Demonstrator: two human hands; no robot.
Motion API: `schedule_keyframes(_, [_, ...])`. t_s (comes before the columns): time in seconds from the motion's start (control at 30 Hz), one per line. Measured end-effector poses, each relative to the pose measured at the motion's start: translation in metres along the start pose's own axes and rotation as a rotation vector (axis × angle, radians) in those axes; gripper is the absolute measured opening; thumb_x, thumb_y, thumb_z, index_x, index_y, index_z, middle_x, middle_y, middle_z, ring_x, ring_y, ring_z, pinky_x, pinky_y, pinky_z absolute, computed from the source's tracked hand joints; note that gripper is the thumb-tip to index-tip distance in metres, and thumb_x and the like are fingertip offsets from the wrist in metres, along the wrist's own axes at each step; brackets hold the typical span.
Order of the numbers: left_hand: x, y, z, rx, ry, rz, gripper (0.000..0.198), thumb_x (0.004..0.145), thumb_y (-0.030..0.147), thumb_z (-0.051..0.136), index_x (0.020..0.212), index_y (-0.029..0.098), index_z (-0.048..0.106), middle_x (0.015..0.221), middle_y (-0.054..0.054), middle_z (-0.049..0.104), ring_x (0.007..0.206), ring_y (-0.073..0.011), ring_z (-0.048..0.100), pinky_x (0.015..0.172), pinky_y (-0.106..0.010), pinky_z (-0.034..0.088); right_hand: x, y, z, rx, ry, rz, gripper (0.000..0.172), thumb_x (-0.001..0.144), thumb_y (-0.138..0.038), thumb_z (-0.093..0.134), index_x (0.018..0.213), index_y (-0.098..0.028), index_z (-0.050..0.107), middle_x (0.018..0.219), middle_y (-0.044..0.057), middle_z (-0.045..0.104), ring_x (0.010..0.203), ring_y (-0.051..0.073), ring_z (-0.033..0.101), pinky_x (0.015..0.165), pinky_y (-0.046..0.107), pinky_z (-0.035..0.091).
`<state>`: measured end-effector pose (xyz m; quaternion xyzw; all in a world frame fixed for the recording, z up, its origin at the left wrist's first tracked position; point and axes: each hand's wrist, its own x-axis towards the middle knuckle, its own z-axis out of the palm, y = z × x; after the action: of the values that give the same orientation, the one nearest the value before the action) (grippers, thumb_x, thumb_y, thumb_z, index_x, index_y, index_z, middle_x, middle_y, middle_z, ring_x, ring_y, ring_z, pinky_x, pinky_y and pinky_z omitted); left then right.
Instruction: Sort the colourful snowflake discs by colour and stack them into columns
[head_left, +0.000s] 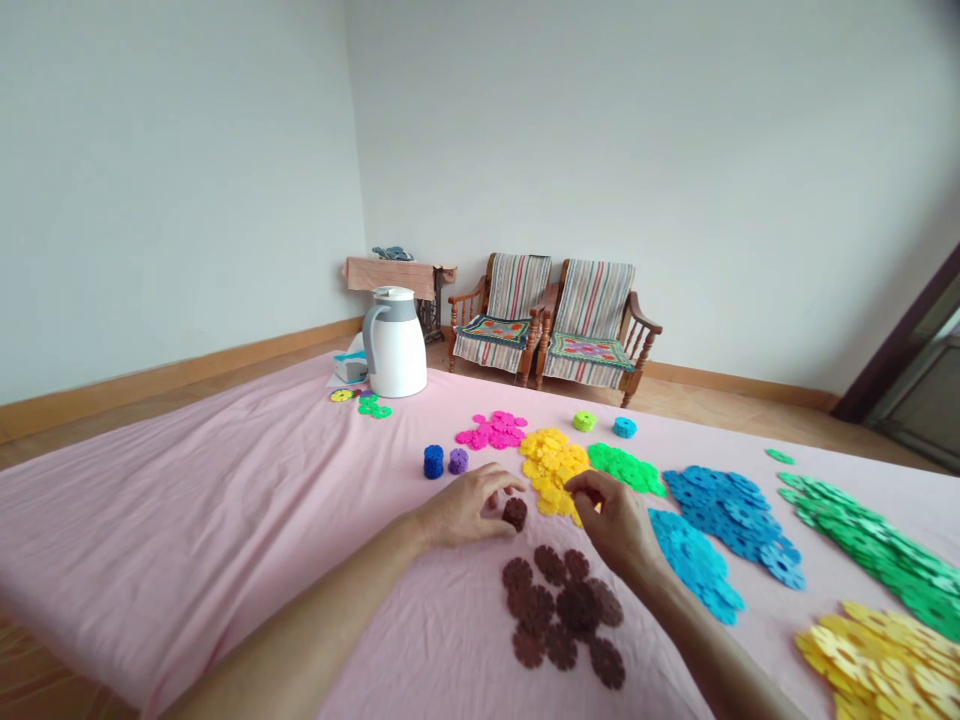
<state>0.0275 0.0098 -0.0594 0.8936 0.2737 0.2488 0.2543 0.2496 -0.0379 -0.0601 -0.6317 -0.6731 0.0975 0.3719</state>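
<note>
My left hand [471,505] is half curled with fingers and thumb apart, around the left side of a short stack of brown flower-shaped discs [514,514]. Whether it touches that stack I cannot tell. To the right, my right hand [616,512] hovers by the yellow disc pile [553,462], its fingers bent and a gap left between thumb and forefinger; I see nothing in it. Nearer to me, between my forearms, loose brown discs [561,608] lie spread on the pink cloth [405,640]. Past my left hand stand a dark blue stack [433,462] and a purple stack [458,460].
Pink discs [492,431], lime [584,421] and light-blue stacks [624,428] lie farther back. Blue [724,512], cyan [694,565], green [877,540] and yellow piles [885,660] fill the right side. A white jug [397,345] stands at the back left. Two wooden chairs [589,320] are beyond.
</note>
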Motion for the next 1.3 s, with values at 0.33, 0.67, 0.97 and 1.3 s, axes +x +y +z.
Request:
schedule_keyframes(0.33, [0.001, -0.003, 0.006, 0.006, 0.005, -0.048, 0.044, 0.067, 0.026, 0.072, 0.108, 0.017, 0.059, 0.093, -0.006, 0.062, 0.079, -0.0172, 0.057, 0.074, -0.026, 0.044, -0.029, 0.002, -0.026, -0.057, -0.460, -0.083, 0.022, 0.060, -0.009, 0.053, 0.078, -0.021, 0.060, 0.079, 0.001, 0.061, 0.071, 0.014, 0.055, 0.062, 0.025, 0.040])
schedule_keyframes(0.67, [0.002, -0.002, 0.004, -0.007, 0.104, -0.079, 0.035, 0.065, 0.029, 0.074, 0.095, 0.016, 0.061, 0.084, -0.003, 0.060, 0.071, -0.0136, 0.054, 0.065, -0.023, 0.043, -0.017, 0.001, -0.021, 0.149, -0.369, 0.025, 0.006, 0.066, -0.013, 0.054, 0.065, -0.018, 0.053, 0.056, -0.004, 0.055, 0.051, 0.009, 0.046, 0.047, 0.020, 0.030])
schedule_keyframes(0.97, [0.000, 0.033, 0.007, -0.093, 0.186, -0.025, 0.022, 0.081, 0.033, 0.058, 0.075, 0.013, 0.065, 0.069, -0.003, 0.060, 0.057, -0.0096, 0.049, 0.052, -0.020, 0.037, -0.027, -0.036, 0.005, 0.465, -0.182, 0.001, 0.005, 0.077, -0.024, 0.050, 0.078, -0.019, 0.050, 0.060, -0.005, 0.050, 0.052, 0.010, 0.047, 0.048, 0.021, 0.035])
schedule_keyframes(1.3, [0.003, 0.019, 0.012, -0.630, 0.100, -0.216, 0.036, 0.076, 0.047, 0.062, 0.072, 0.011, 0.058, 0.062, -0.002, 0.061, 0.052, -0.0086, 0.053, 0.048, -0.018, 0.037, -0.037, -0.049, 0.017, 0.364, -0.136, -0.142, 0.025, 0.075, -0.015, 0.051, 0.099, -0.021, 0.053, 0.075, -0.002, 0.061, 0.061, 0.010, 0.053, 0.058, 0.021, 0.042])
